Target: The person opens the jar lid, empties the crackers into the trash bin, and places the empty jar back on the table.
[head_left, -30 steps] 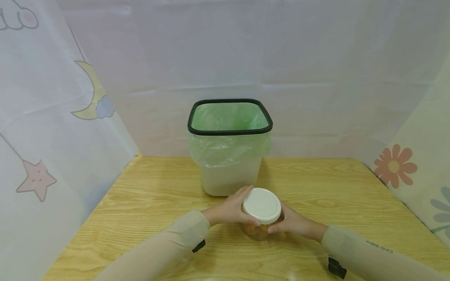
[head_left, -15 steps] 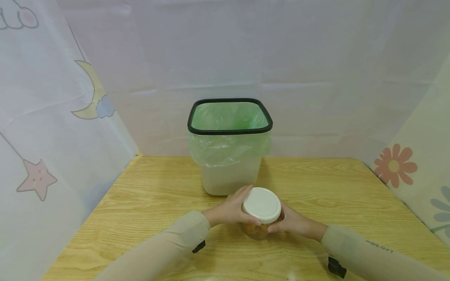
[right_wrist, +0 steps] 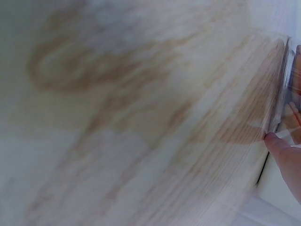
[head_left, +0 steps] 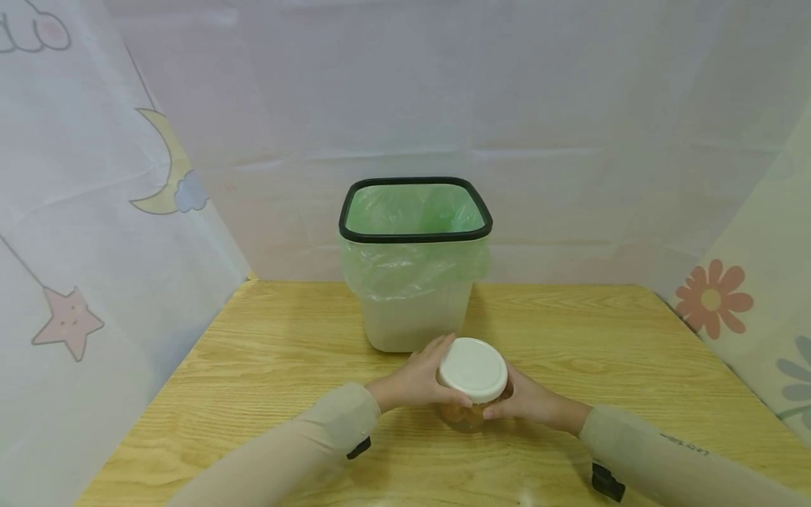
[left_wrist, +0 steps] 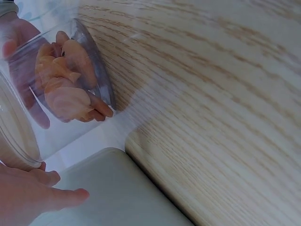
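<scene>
A white-lidded clear jar (head_left: 472,386) of orange pieces (left_wrist: 63,84) stands upright.

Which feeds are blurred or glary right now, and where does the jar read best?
Head view: fairly even light, with shiny highlights on the green liner; left wrist view: a pale patch washes over the table, but the clear jar and its contents read best here; right wrist view: the nearby tabletop is badly blurred, the jar cut off at the right edge.
</scene>
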The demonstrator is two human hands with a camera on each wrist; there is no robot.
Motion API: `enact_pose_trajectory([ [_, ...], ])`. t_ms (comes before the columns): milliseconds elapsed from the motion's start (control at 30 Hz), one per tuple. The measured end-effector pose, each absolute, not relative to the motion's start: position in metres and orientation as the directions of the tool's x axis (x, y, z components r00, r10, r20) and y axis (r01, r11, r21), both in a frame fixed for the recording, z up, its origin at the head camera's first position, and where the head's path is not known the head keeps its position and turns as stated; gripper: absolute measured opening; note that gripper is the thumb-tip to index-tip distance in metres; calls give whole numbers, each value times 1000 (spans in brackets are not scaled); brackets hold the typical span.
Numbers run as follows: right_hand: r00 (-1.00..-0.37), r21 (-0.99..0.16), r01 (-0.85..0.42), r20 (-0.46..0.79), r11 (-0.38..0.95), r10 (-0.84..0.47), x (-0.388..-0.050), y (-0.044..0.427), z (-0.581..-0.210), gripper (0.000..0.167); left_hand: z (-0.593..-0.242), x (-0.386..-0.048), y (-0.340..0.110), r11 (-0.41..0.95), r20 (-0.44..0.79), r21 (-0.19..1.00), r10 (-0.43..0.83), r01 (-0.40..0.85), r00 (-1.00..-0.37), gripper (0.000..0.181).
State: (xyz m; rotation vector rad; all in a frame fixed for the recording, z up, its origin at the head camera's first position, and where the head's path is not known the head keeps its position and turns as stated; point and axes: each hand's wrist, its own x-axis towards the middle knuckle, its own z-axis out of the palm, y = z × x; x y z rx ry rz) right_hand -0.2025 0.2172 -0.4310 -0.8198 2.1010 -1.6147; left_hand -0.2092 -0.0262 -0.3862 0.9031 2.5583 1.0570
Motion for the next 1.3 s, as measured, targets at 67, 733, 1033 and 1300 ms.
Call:
enact_pose_trajectory([
  [67,-763,-960,-223,64,169,-643,-203,217,-431,97,-385,-209,-26,551,20,700,622,455,-783,105],
  [733,-753,-967,-208,65,144,-654,-202,218,-430,97,-370,-218,-28,576,-63,678,664,457,-745,111],
  [1033,-754,-965,-214,66,149,-654,-203,218,-430,95,-355,-240,-32,505,-144,708,788,494,-598,110],
  [1300,-758,-964,-217,66,156,-649,-202,217,-431,95,-356,-250,-31,486,-184,727,818,485,-545,112],
])
